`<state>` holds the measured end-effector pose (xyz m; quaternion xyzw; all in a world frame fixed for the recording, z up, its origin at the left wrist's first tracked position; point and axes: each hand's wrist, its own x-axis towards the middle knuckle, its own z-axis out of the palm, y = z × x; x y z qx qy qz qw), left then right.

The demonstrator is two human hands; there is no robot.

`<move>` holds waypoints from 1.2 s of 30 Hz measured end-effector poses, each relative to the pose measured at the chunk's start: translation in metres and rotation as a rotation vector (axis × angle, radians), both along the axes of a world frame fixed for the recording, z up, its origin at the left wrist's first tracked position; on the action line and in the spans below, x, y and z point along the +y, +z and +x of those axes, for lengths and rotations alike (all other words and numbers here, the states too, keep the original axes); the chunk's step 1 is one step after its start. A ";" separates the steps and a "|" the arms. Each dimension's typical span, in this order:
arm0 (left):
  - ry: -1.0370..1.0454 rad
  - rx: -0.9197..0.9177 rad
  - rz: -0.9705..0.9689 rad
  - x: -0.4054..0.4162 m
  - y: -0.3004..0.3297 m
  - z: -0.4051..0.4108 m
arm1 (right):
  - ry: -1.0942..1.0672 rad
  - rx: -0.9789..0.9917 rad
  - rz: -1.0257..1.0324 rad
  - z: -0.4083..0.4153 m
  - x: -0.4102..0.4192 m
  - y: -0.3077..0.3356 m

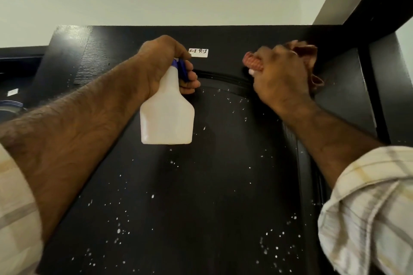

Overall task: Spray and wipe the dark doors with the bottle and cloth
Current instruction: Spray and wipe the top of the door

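Head view: dark door (201, 185), matt black with woodgrain, arched moulding near its top, panel flecked with white droplets. Left hand (161, 67) grips the neck of the spray bottle (167, 114), fingers curled round the blue trigger head; bottle body white, translucent, unlabelled, held up just in front of the door's upper panel. Right hand (279, 73) clutches a bunched reddish cloth (306, 51), pressed to the door's top right, image blurred there. White label (198, 52) on the top rail reads roughly "F-I R-J". Checked sleeves (366, 207) rolled back.
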<state>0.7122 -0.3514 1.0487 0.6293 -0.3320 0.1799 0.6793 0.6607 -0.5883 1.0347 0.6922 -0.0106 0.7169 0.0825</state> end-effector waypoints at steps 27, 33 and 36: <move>-0.093 0.025 -0.001 0.088 -0.009 0.045 | 0.115 0.273 -0.254 0.042 0.025 -0.049; -0.098 0.031 -0.003 0.114 -0.013 0.045 | -0.106 0.139 0.125 0.064 0.039 -0.007; -0.069 0.022 -0.013 0.128 -0.012 0.048 | -0.092 0.179 0.185 0.087 0.093 0.016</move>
